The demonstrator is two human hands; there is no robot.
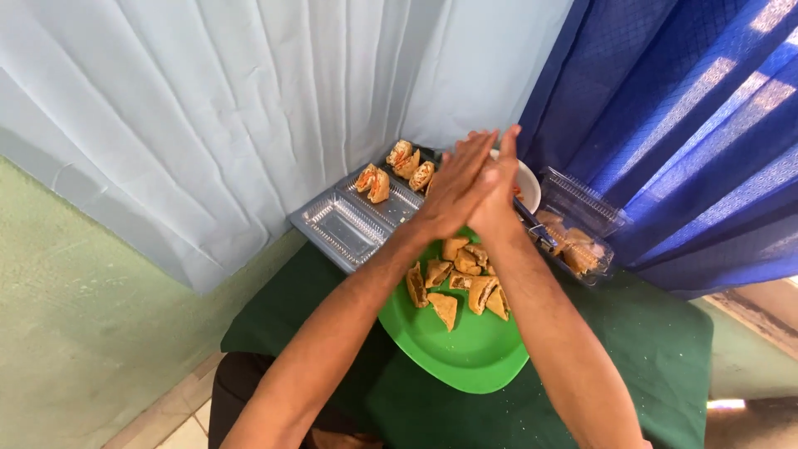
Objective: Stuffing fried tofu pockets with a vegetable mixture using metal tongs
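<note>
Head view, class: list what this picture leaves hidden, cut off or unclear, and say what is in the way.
- White bowl: contents hidden behind the left hand and right hand, pressed palm to palm.
- Clear tray: right end hidden by the hands.
- Clear box: the wafers inside are blurred by the lid.
- Green plate: far rim covered by the forearms.
- Green cloth: cut off by the bottom edge.

One head-worn view, looking steeply down

It sits close above the person's forearms, facing forward and down onto the counter [648, 349], with curtains [208, 108] filling the upper half.
</note>
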